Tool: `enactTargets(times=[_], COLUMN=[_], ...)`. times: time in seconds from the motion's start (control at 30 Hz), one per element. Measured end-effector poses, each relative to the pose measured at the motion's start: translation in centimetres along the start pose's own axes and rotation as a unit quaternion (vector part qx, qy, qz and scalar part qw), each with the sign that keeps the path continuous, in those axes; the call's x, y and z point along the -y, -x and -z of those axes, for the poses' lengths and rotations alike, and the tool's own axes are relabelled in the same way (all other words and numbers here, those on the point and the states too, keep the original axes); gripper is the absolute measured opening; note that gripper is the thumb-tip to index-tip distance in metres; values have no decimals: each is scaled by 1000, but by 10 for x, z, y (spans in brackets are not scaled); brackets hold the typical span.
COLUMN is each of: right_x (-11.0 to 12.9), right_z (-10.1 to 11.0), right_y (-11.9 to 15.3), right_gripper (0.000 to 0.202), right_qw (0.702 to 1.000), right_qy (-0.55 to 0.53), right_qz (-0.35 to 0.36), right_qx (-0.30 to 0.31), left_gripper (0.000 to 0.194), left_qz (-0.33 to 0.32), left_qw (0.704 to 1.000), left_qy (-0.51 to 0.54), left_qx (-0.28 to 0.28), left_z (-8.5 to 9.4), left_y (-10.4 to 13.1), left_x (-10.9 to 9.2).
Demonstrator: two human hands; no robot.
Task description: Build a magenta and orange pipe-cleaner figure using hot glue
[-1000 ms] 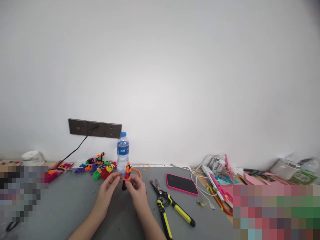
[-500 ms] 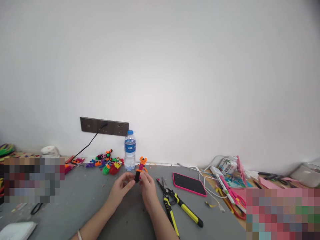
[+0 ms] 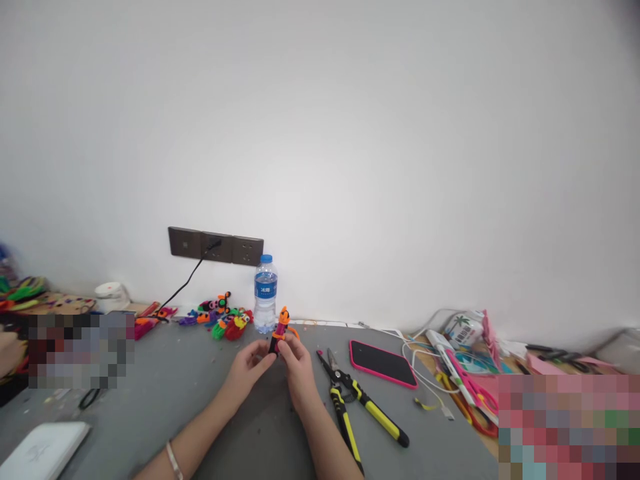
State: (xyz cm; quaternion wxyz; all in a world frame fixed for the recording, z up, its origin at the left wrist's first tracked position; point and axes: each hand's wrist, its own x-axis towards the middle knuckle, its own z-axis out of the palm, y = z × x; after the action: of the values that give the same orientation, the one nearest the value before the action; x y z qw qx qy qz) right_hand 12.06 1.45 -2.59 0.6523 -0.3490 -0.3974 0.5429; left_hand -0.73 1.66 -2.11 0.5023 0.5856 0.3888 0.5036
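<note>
A small figure [image 3: 281, 329] with an orange head, a magenta middle and a black lower part stands upright between my hands. My left hand [image 3: 250, 367] pinches its black lower part from the left. On the right side, my right hand [image 3: 297, 367] grips the same figure with thumb and fingers. Part of its lower end is hidden by the fingers. Open yellow-and-black cutters [image 3: 343, 383] lie on the grey table [image 3: 165, 407], just right of my right hand.
Behind my hands stands a water bottle [image 3: 265, 297], with colourful fuzzy figures [image 3: 233, 323] to its left. A pink-edged phone [image 3: 383, 364], white cables [image 3: 425, 380] and pink scissors [image 3: 477, 393] lie at right. A white box [image 3: 47, 450] sits front left; another person's hand [image 3: 7, 350] shows far left.
The view has shifted slightly, and more of the left side shows, including another person's hand. The figure's head has turned in my hands and looks narrower. Both hands still hold it.
</note>
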Motion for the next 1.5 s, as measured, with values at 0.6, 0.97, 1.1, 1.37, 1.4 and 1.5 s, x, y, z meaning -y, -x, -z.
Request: enactTargets(times=[0.6,0.97,1.1,1.37,1.4,1.5], right_x=[8,8,7,5,5,5], right_z=[-2,-2,-1,-1,-1,-2], right_y=[1,3,2,1,1,2], right_gripper=[21,20,21,23,24,23], right_qw=[999,999,999,999,998,998], right_qy=[32,36,27,36,37,38], right_qz=[17,22,21,22,24,28], right_qx=[10,21,31,35,34,36], left_gripper=[24,25,26,28,28,28], left_qz=[-19,-39,-42,-37,-38,-44], left_qw=[999,994,994,994,994,994], left_qy=[-50,-101,-99,-103,-101,-95], left_qx=[5,-3,-3,-2,-2,-2], left_z=[0,0,-1,-1,-1,-1], left_y=[1,2,3,4,4,4], left_x=[0,-2,0,-2,-2,-1])
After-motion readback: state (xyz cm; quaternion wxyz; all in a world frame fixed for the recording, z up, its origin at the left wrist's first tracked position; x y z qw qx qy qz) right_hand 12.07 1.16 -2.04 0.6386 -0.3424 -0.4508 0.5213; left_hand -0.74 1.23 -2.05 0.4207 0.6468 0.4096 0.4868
